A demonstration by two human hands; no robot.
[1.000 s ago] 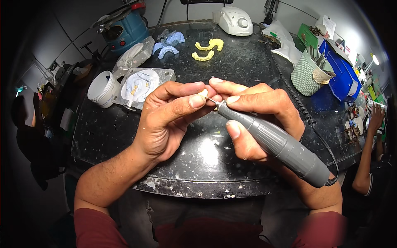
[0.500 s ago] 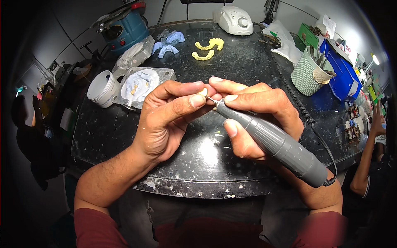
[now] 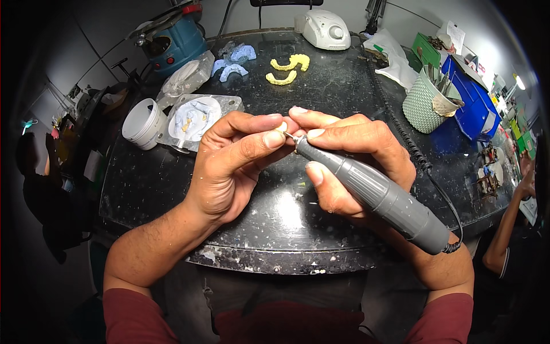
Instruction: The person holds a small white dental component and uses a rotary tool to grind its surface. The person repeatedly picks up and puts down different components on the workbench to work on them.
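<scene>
Between the thumb and fingers of my left hand (image 3: 235, 152) is a small cream-coloured piece, apparently a dental crown (image 3: 281, 128), mostly covered by the fingertips. My right hand (image 3: 361, 155) grips a dark grey rotary handpiece (image 3: 372, 192) near its front end. The thin metal bur (image 3: 291, 136) of that tool points left at the crown; whether they touch is too small to tell. The fingertips of both hands meet above the middle of the table. From the handpiece's rear a coiled black cord (image 3: 421, 157) runs up along the right side.
On the black table (image 3: 275, 229) lie yellow arch-shaped pieces (image 3: 281, 77), blue arch-shaped pieces (image 3: 232, 71) and a metal flask (image 3: 232, 103) with plaster. A white tub (image 3: 140, 129) stands left. Behind are a white control unit (image 3: 326, 31), a tool basket (image 3: 427, 103) and a blue bin (image 3: 470, 97).
The rear of the handpiece has shifted slightly left and up with my right hand. My left hand stays put with the crown. At far right, another person's arm has moved lower.
</scene>
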